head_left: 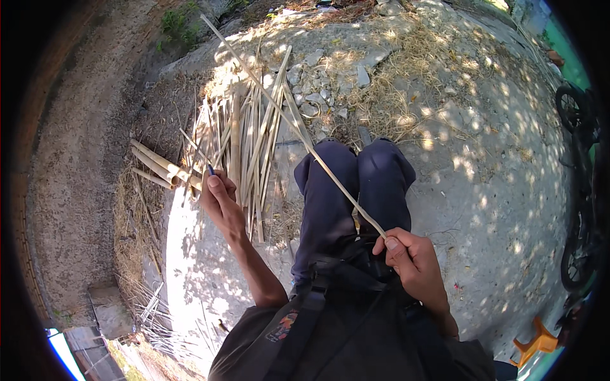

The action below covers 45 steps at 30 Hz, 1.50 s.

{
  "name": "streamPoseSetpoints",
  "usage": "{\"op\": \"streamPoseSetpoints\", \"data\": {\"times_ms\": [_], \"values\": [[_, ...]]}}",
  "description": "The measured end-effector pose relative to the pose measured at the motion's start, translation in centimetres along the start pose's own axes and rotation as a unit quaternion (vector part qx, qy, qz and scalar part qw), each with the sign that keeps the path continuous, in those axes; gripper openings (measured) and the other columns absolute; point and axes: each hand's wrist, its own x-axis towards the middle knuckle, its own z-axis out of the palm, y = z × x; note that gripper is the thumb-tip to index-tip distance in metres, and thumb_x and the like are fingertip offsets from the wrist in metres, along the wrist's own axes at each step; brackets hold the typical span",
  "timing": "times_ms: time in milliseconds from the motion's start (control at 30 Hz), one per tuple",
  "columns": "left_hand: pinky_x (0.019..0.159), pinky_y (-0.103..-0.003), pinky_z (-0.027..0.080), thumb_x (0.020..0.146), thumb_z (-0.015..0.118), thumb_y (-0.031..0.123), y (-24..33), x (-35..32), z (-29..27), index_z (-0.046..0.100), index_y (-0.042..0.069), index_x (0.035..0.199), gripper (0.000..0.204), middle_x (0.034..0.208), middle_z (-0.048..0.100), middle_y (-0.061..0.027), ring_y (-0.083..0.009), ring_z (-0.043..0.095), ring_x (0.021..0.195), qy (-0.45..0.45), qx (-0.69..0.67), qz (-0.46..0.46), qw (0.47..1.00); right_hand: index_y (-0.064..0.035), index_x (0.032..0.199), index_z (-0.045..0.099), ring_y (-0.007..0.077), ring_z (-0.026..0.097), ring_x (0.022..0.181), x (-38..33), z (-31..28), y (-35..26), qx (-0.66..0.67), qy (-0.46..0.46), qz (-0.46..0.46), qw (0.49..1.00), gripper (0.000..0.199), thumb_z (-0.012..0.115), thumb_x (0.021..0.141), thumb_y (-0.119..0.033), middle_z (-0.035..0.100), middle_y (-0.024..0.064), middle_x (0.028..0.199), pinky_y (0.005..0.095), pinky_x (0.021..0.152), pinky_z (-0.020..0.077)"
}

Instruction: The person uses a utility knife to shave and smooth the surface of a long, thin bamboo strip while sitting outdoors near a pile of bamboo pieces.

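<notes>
My right hand is closed round the near end of a long, thin bamboo strip. The strip slants over my knees toward the far left, its other end above the ground. At the left, my left hand is raised, with its fingers closed on a slim tool with a blue part. A thin pale length points away from that blue part; whether it is a blade or a strip behind, I cannot tell. Beyond the left hand, a loose pile of split bamboo strips lies on the ground.
Several bamboo poles lie left of the pile. Stone rubble and dry shavings cover ground beyond my knees. Thin strips lie at lower left. A wheeled vehicle stands at the right edge, above an orange plastic object.
</notes>
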Motion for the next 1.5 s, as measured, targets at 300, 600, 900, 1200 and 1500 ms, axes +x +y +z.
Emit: {"op": "streamPoseSetpoints", "data": {"times_ms": [300, 600, 900, 1200, 1500], "values": [[0.051, -0.035, 0.038, 0.107, 0.059, 0.044, 4.3, -5.9, 2.2, 0.059, 0.000, 0.087, 0.048, 0.061, 0.049, -0.0101, -0.0248, 0.051, 0.051, -0.252, 0.030, 0.065, 0.965, 0.0038, 0.106, 0.073, 0.0169, 0.057, 0.058, 2.5, 1.0, -1.4, -0.172, 0.115, -0.177, 0.962, 0.016, 0.058, 0.106, -0.003, 0.071, 0.0131, 0.078, 0.0308, 0.055, 0.0427], [0.052, -0.041, 0.045, 0.096, 0.076, 0.029, 6.5, -8.1, 4.7, 0.066, 0.004, 0.092, 0.028, 0.065, 0.060, -0.0139, -0.0369, 0.062, 0.055, -0.343, 0.041, 0.093, 0.934, 0.0042, 0.107, 0.071, 0.0345, 0.077, 0.082, 2.7, 1.7, -1.2, -0.210, 0.115, -0.242, 0.940, 0.011, 0.061, 0.102, 0.000, 0.078, 0.0150, 0.096, 0.0364, 0.069, 0.0576], [0.049, -0.039, 0.044, 0.095, 0.078, 0.033, 6.4, -7.7, 5.5, 0.065, 0.006, 0.088, 0.031, 0.064, 0.060, -0.0103, -0.0329, 0.062, 0.053, -0.310, 0.073, 0.146, 0.937, 0.0039, 0.110, 0.070, 0.0353, 0.076, 0.089, 2.2, 1.7, -1.4, -0.243, 0.120, -0.242, 0.932, 0.013, 0.059, 0.104, -0.002, 0.077, 0.0153, 0.100, 0.0398, 0.075, 0.0600], [0.050, -0.037, 0.042, 0.104, 0.065, 0.048, 6.0, -7.1, 5.8, 0.062, 0.003, 0.086, 0.048, 0.062, 0.054, -0.0098, -0.0282, 0.059, 0.049, -0.278, 0.107, 0.196, 0.934, 0.0030, 0.112, 0.069, 0.0363, 0.076, 0.093, 2.0, 1.7, -1.6, -0.232, 0.119, -0.223, 0.939, 0.015, 0.057, 0.106, -0.005, 0.076, 0.0160, 0.100, 0.0403, 0.077, 0.0603], [0.053, -0.031, 0.016, 0.117, 0.040, 0.044, -1.9, 0.8, 0.5, 0.045, 0.008, 0.075, 0.056, 0.062, 0.031, 0.0042, -0.0070, 0.022, 0.056, 0.041, 0.098, 0.024, 0.994, 0.0032, 0.106, 0.073, 0.0340, 0.076, 0.083, -0.2, 0.9, -0.5, -0.222, 0.105, -0.127, 0.961, 0.013, 0.060, 0.103, -0.001, 0.076, 0.0181, 0.095, 0.0371, 0.070, 0.0571]]}}
